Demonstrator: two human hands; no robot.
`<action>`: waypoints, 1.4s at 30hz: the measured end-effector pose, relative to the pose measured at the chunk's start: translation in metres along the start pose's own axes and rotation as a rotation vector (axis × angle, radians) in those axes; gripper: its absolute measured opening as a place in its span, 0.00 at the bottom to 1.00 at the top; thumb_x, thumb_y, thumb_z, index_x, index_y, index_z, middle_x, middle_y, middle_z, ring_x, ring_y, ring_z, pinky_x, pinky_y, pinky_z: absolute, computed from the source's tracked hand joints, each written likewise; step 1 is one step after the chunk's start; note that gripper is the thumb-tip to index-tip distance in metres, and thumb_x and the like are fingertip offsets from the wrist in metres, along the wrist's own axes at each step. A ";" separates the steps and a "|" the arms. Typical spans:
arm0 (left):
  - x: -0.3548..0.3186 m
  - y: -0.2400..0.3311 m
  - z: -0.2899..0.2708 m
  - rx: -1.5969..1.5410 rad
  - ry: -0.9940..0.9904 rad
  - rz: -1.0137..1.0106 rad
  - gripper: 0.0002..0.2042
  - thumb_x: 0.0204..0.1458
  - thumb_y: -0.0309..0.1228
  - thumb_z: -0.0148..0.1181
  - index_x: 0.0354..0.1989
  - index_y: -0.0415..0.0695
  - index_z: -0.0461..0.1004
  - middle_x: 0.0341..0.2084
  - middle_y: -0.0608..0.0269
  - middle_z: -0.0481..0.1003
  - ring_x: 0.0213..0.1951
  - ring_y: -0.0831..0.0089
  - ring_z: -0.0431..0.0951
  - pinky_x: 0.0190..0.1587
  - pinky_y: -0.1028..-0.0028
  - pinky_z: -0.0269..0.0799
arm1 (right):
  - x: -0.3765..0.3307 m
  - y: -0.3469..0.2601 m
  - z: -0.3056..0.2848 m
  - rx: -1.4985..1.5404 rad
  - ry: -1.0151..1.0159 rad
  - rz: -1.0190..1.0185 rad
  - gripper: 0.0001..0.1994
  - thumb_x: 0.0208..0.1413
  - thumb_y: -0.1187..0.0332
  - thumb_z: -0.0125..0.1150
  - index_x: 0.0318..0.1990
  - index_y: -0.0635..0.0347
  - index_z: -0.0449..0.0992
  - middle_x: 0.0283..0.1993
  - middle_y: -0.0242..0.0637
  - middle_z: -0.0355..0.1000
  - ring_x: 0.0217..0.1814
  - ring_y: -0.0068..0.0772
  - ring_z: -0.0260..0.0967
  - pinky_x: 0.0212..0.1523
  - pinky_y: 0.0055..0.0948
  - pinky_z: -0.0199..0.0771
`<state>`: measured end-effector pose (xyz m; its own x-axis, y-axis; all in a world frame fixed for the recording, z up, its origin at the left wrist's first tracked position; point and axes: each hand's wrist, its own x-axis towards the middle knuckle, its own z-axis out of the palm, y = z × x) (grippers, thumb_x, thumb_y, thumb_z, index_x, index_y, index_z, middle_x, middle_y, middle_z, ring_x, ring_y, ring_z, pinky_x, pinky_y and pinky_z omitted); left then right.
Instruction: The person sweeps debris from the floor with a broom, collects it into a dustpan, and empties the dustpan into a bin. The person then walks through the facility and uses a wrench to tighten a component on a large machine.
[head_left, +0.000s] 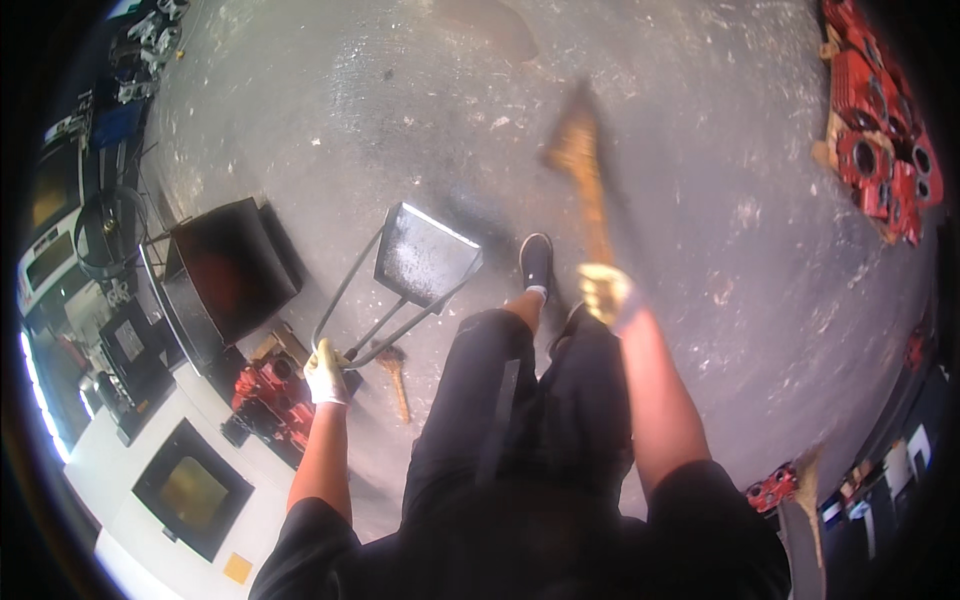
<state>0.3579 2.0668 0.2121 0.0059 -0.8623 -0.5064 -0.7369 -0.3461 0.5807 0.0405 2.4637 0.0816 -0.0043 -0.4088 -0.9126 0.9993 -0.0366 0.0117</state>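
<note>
My left hand, in a pale glove, is closed around the bent tube handle of a metal dustpan. The grey pan is held out ahead of it, left of my feet. My right hand, gloved too, grips the handle of a straw broom. Smeared by motion, the broom points away from me with its dark, spread end farthest out. Whether that end touches the floor I cannot tell. A second, smaller straw brush lies on the floor just right of my left hand.
A dark open bin stands left of the dustpan, with red metal parts near it. White machine housings line the left side. More red castings are stacked at the far right. The grey floor is scuffed and speckled.
</note>
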 end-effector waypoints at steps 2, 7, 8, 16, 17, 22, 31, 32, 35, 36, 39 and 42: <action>-0.001 0.001 0.016 0.006 -0.031 0.031 0.18 0.58 0.41 0.58 0.20 0.45 0.68 0.15 0.69 0.67 0.18 0.79 0.65 0.22 0.76 0.61 | -0.030 -0.020 -0.093 0.045 -0.022 -0.058 0.06 0.55 0.62 0.60 0.28 0.45 0.71 0.19 0.19 0.63 0.16 0.20 0.58 0.16 0.25 0.56; -0.017 0.001 0.025 -0.112 -0.007 -0.100 0.10 0.59 0.34 0.53 0.26 0.46 0.67 0.20 0.69 0.66 0.26 0.73 0.70 0.28 0.67 0.70 | -0.092 -0.075 -0.253 0.030 0.679 -0.143 0.10 0.50 0.64 0.64 0.23 0.48 0.67 0.17 0.26 0.67 0.14 0.25 0.65 0.13 0.27 0.62; -0.020 0.007 0.033 -0.051 0.018 -0.104 0.13 0.59 0.36 0.55 0.24 0.45 0.65 0.23 0.68 0.65 0.27 0.76 0.67 0.28 0.69 0.69 | -0.090 -0.084 -0.297 0.055 0.743 -0.134 0.11 0.50 0.64 0.64 0.23 0.48 0.67 0.16 0.26 0.66 0.14 0.25 0.64 0.12 0.27 0.62; -0.035 0.072 0.097 0.075 0.013 -0.016 0.21 0.59 0.45 0.56 0.16 0.50 0.64 0.12 0.72 0.63 0.17 0.80 0.61 0.38 0.72 0.71 | 0.046 -0.198 -0.433 0.202 0.021 -0.086 0.12 0.57 0.63 0.55 0.20 0.50 0.69 0.17 0.35 0.68 0.15 0.34 0.65 0.17 0.37 0.67; -0.041 0.072 0.095 0.131 0.051 0.009 0.20 0.59 0.45 0.56 0.17 0.49 0.65 0.12 0.72 0.63 0.18 0.79 0.62 0.43 0.72 0.70 | 0.093 -0.204 -0.377 0.168 0.022 -0.057 0.12 0.56 0.63 0.55 0.21 0.49 0.68 0.17 0.33 0.67 0.15 0.33 0.65 0.17 0.35 0.66; -0.093 0.129 0.135 0.130 0.178 -0.083 0.18 0.57 0.44 0.58 0.20 0.47 0.68 0.15 0.71 0.65 0.22 0.77 0.64 0.33 0.73 0.66 | 0.140 -0.165 -0.049 0.198 0.077 0.280 0.12 0.54 0.64 0.56 0.21 0.51 0.66 0.16 0.28 0.62 0.17 0.33 0.64 0.17 0.31 0.63; -0.126 0.163 0.184 -0.058 0.207 -0.081 0.16 0.56 0.45 0.60 0.27 0.45 0.73 0.17 0.72 0.67 0.19 0.80 0.66 0.25 0.77 0.63 | 0.077 -0.239 0.006 -0.002 -0.363 0.404 0.09 0.57 0.64 0.58 0.25 0.43 0.67 0.17 0.16 0.55 0.15 0.16 0.51 0.16 0.20 0.51; -0.111 0.138 0.168 -0.064 0.219 -0.019 0.16 0.56 0.45 0.60 0.26 0.45 0.72 0.17 0.72 0.67 0.20 0.80 0.66 0.25 0.77 0.64 | 0.059 -0.259 -0.014 -0.011 -0.403 0.396 0.09 0.58 0.64 0.58 0.26 0.43 0.67 0.17 0.16 0.56 0.16 0.15 0.51 0.16 0.19 0.50; -0.095 0.130 0.177 -0.109 0.265 -0.049 0.16 0.56 0.43 0.61 0.25 0.45 0.72 0.19 0.71 0.69 0.22 0.80 0.67 0.28 0.77 0.64 | -0.017 -0.313 -0.055 -0.233 -0.049 0.207 0.10 0.59 0.62 0.58 0.26 0.43 0.67 0.17 0.15 0.55 0.15 0.15 0.52 0.16 0.20 0.51; -0.085 0.113 0.171 -0.122 0.229 -0.046 0.16 0.56 0.43 0.62 0.25 0.44 0.72 0.20 0.71 0.70 0.22 0.80 0.67 0.28 0.77 0.64 | -0.024 -0.329 -0.085 -0.192 -0.040 0.205 0.11 0.60 0.62 0.57 0.25 0.42 0.67 0.16 0.15 0.54 0.13 0.16 0.50 0.13 0.21 0.49; -0.066 0.095 0.168 -0.115 0.280 -0.108 0.15 0.57 0.42 0.60 0.28 0.43 0.74 0.21 0.72 0.68 0.26 0.79 0.67 0.28 0.75 0.66 | -0.043 -0.386 -0.119 -0.438 0.485 0.018 0.11 0.55 0.60 0.61 0.24 0.43 0.68 0.16 0.17 0.60 0.10 0.17 0.52 0.10 0.21 0.48; -0.048 0.070 0.173 -0.283 0.250 -0.216 0.13 0.58 0.40 0.59 0.32 0.42 0.76 0.26 0.68 0.69 0.29 0.78 0.67 0.37 0.67 0.77 | -0.021 -0.450 -0.163 -0.457 0.668 0.115 0.08 0.50 0.60 0.62 0.27 0.45 0.69 0.19 0.23 0.66 0.18 0.24 0.64 0.16 0.24 0.61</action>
<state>0.1890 2.1480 0.1673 0.3285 -0.8099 -0.4860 -0.4865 -0.5861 0.6479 -0.4030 2.6376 0.0288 -0.0217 0.2476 -0.9686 0.9097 0.4067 0.0836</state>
